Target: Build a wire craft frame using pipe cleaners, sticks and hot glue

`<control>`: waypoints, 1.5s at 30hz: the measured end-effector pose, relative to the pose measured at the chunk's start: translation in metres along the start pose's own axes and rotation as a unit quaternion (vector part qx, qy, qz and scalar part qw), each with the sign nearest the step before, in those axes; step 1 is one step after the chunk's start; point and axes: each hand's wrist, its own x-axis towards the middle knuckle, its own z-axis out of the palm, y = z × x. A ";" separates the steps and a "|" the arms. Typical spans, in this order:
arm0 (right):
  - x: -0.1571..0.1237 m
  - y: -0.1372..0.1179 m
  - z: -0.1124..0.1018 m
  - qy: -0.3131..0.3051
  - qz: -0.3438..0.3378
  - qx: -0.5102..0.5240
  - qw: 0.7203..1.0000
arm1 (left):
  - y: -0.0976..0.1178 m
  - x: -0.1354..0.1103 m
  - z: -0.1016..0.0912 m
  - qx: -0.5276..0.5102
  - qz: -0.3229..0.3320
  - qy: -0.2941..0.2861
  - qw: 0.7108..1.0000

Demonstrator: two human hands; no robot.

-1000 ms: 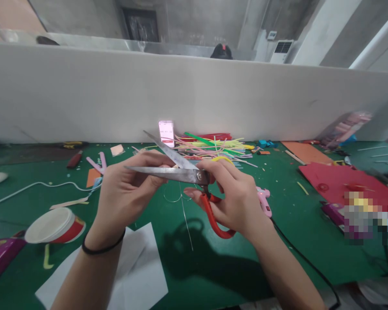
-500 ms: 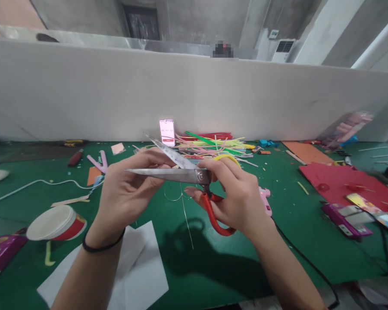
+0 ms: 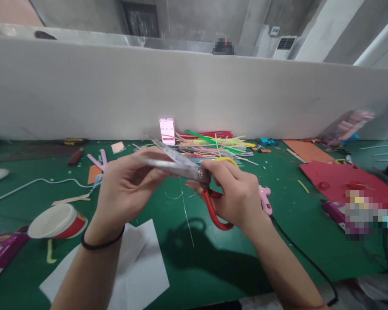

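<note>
My right hand point(image 3: 234, 189) is wrapped round the red handle of a pair of scissors point(image 3: 186, 169), its two metal blades parted and pointing left. Behind and below those blades, my left hand point(image 3: 127, 185) has thumb and fingers pinched together. Whatever sits in that pinch is hidden by the blades and fingers. Below the hands, a thin wire point(image 3: 186, 215) with round loops lies on the green table point(image 3: 155, 206). A yellow curved piece point(image 3: 226, 161) shows just behind my right hand.
Coloured pipe cleaners point(image 3: 213, 144) lie beside an upright phone point(image 3: 167, 131) at the white partition point(image 3: 116, 90). A pink glue gun point(image 3: 265, 199) with a black cable is at right, near red sheets point(image 3: 339, 181). At left are a paper cup point(image 3: 53, 220) and white paper point(image 3: 145, 267).
The scissor blades have come closer together, the lower one rising towards the upper. Both hands remain in nearly the same place.
</note>
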 end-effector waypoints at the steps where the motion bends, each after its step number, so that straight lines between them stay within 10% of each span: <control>1: 0.000 0.000 0.000 0.004 0.001 0.000 1.000 | 0.000 -0.001 0.001 -0.008 -0.007 -0.003 1.000; 15: 0.009 0.004 -0.005 -0.089 0.023 0.087 0.992 | 0.001 0.001 0.001 -0.007 -0.036 0.019 0.999; 45: 0.003 0.003 0.011 0.013 0.023 0.017 1.000 | -0.007 0.001 0.002 0.017 0.011 -0.003 1.000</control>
